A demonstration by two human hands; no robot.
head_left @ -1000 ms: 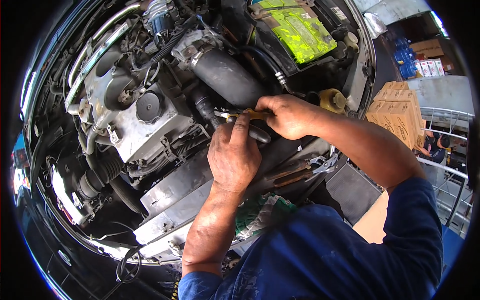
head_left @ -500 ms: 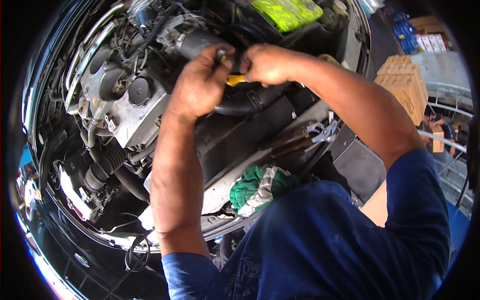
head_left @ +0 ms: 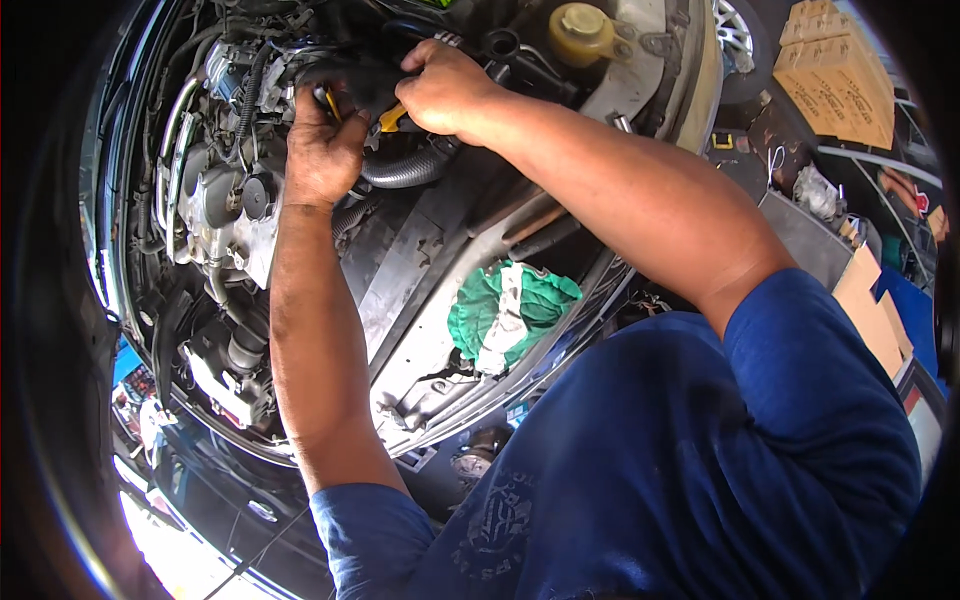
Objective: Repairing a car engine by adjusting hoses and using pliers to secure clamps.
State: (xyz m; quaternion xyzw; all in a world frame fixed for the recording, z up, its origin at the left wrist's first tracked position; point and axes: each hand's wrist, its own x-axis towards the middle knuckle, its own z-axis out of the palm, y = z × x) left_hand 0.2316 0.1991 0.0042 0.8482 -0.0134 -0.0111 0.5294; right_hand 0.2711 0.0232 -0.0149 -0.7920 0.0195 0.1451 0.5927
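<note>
Both hands are over the far part of an open car engine bay, close to a thick black hose [head_left: 365, 85]. My left hand [head_left: 325, 160] is on the hose's left, its fingers closed round a small item showing yellow and a pale rounded end; its kind is hidden. A yellow tool handle [head_left: 391, 118] pokes out under my right hand [head_left: 448, 90], which is closed with its fingers curled against the hose. The tool's working end cannot be seen. Just below runs a ribbed black hose [head_left: 410, 168].
A green and white cloth [head_left: 512, 310] lies on the near body edge, with a brown-handled tool [head_left: 535, 222] beyond it. The engine cover with its black cap [head_left: 258, 197] is at left, a yellowed reservoir [head_left: 582, 35] at far right. Cardboard boxes [head_left: 835, 75] are stacked outside the car.
My view has shifted, so the bay looks turned and more of the right side shows. Both hands stay at the thick hose, with the right now a little farther along it.
</note>
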